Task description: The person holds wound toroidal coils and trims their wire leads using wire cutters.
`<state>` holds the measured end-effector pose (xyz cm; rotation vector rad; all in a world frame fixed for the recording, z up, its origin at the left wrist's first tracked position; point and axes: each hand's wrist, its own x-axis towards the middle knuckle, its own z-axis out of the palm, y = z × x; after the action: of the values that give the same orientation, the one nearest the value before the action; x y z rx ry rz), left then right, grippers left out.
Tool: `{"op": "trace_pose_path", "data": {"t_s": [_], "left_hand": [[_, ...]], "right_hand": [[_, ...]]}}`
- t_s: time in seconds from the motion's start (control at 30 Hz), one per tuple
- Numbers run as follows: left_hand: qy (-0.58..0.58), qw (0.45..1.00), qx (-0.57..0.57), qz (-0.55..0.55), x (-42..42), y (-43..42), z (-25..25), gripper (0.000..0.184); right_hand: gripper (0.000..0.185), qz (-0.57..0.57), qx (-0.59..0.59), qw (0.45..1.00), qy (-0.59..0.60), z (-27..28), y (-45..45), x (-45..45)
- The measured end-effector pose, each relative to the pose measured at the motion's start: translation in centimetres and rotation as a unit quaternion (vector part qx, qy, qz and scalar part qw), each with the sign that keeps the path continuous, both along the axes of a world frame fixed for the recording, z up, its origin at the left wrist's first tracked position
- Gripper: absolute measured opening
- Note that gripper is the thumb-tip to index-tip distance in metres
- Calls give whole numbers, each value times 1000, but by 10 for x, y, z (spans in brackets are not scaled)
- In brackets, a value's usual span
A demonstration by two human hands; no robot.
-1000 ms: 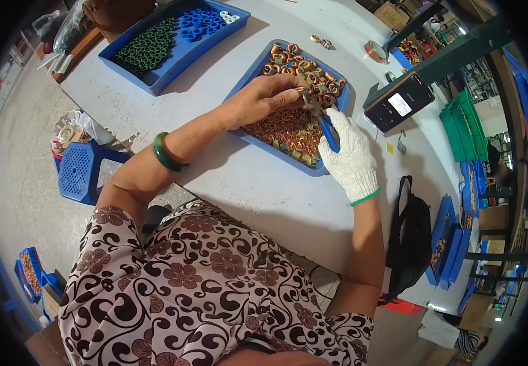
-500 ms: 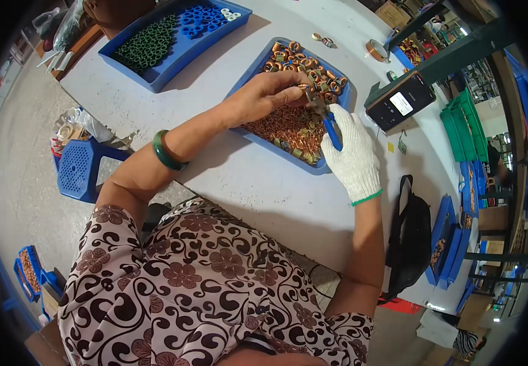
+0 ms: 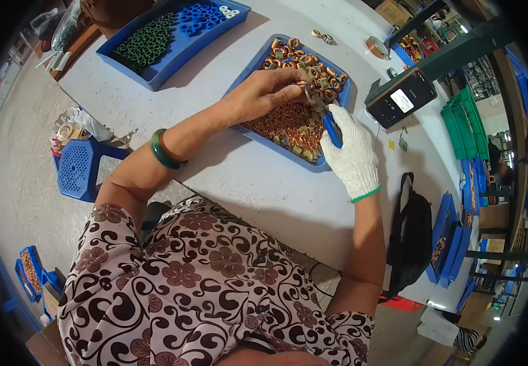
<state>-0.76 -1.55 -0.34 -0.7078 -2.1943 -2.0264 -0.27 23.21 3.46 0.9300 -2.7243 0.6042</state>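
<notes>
Above the blue tray, my bare left hand is closed, pinching a small copper-wound ring coil between thumb and fingers. A white knit glove with a green cuff covers my right hand. It is wrapped round blue-handled cutting pliers, whose metal jaws point at the coil; whether they touch it I cannot tell. Several copper ring coils fill the far part of the tray. Nearer to me lie copper wire clippings with yellowish pieces among them.
Another blue tray holds green, blue and white rings at the back left. To the right, a phone leans on a green metal frame. A black bag lies at the right edge, and a blue stool stands at left.
The pliers' jaws have shifted slightly beside the coil. Both hands stay almost in place, still holding the coil and the pliers.
</notes>
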Motion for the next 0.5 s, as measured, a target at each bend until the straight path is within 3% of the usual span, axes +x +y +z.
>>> {"op": "trace_pose_path", "data": {"t_s": [0.5], "left_hand": [[71,983,-148,80,2,0,7,38]], "right_hand": [[47,-18,11,999,41,-10,-1,-4]]}}
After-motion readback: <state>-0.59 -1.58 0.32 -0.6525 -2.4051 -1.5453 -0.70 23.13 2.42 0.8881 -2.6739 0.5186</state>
